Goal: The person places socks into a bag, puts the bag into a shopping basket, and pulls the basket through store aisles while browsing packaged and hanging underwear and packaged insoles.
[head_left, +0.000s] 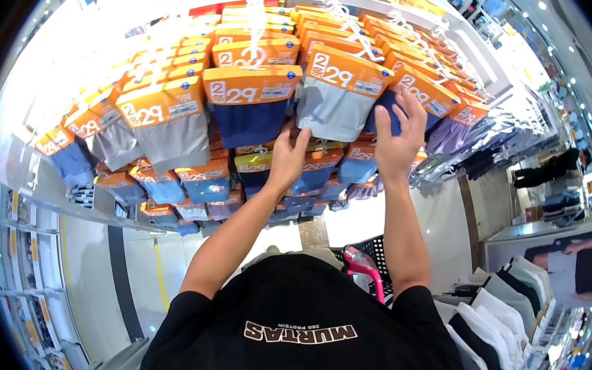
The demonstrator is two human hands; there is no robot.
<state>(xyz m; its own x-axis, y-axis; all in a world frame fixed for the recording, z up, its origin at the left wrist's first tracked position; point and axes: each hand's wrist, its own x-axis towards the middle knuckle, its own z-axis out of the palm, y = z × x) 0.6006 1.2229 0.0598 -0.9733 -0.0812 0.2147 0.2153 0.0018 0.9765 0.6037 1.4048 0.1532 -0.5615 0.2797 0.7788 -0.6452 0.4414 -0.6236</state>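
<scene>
Rows of packaged garments with orange header cards hang on white hooks. My left hand (289,155) is at the lower left corner of a light grey garment (333,110), with its thumb and fingers closed on the edge. The grey garment's orange card (347,71) reads 29. To its right, my right hand (399,134) is raised with its fingers apart, in front of a navy garment (390,109). A dark blue garment (249,122) hangs left of the grey one.
Below the top row hang more orange-carded packs (202,181). A black basket (376,257) with a pink handle (367,268) stands near my body. Shirts (502,309) hang at the lower right. Shelves (26,254) line the left side.
</scene>
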